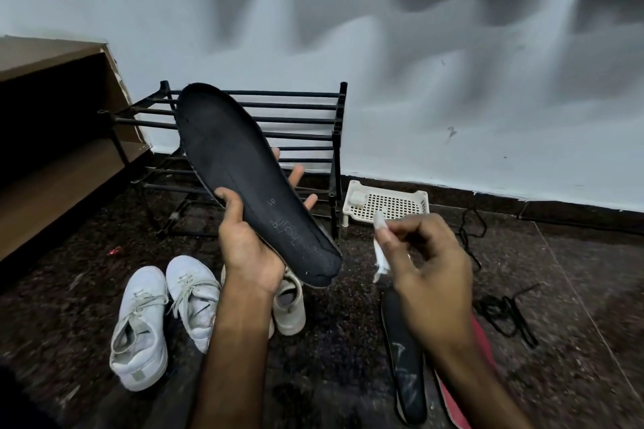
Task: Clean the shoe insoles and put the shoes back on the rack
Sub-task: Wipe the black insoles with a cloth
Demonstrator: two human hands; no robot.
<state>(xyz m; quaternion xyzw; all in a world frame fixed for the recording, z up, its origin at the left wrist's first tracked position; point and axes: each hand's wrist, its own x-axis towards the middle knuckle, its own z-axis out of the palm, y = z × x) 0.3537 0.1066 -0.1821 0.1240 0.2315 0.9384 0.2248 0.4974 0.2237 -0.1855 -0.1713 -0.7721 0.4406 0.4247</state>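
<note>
Two sneakers on speckled floor (white wall behind).

Left hand and right hand, both bare, on bare forearms.

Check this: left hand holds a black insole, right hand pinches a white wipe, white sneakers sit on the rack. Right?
No. The head view shows the white sneakers on the floor near the rack, not on it. The left hand holds the black insole; the right hand pinches the white wipe.
</note>
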